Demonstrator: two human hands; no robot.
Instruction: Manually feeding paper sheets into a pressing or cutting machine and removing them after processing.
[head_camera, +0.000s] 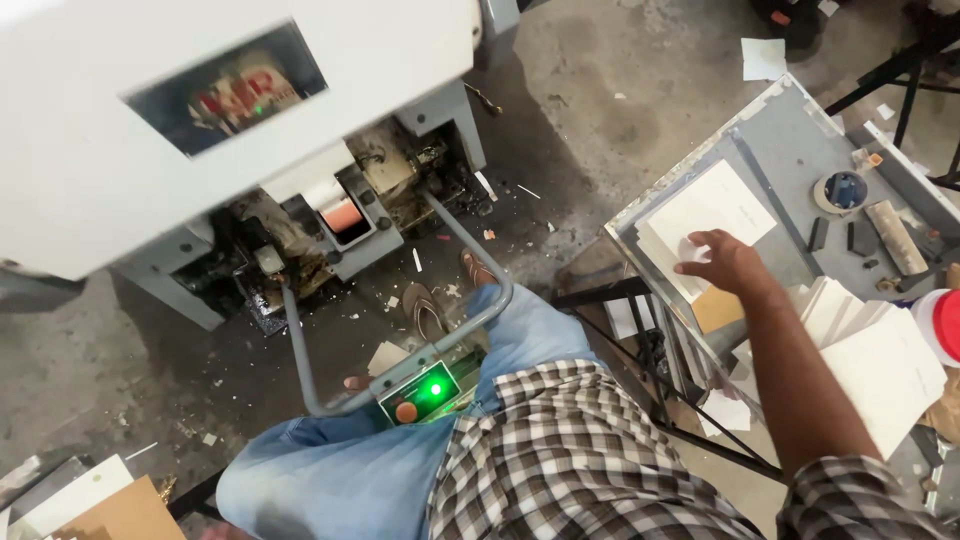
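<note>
Well away from your right hand, across your lap, stands the big white machine (150, 130), its open grey workings facing your knees. A bent grey tube guard (400, 370) loops out from it around your legs and carries a small control box (420, 393) with a lit green lamp and an orange button.

Directly under your right hand (722, 262) is the grey metal side table (800, 140). Your hand rests palm down, fingers spread flat and only slightly curled, pressing on the near corner of the stack of white sheets (705, 210); it is touching them, not yet pinching any. Just behind your wrist lies a loose fan of white cards (880, 360), and beyond your fingertips sit a blue-centred round tool (842, 190) and a tan roll (897, 237).

The sheets look light, thin and fairly stiff, like card, and smooth enough to slide over one another, so a flat push would likely skew the pile. I judge the best hold is at the corner or the edge nearest you, thumb under and fingers on top, keeping the sheet flat so it does not crease.

Your left hand is out of view.
</note>
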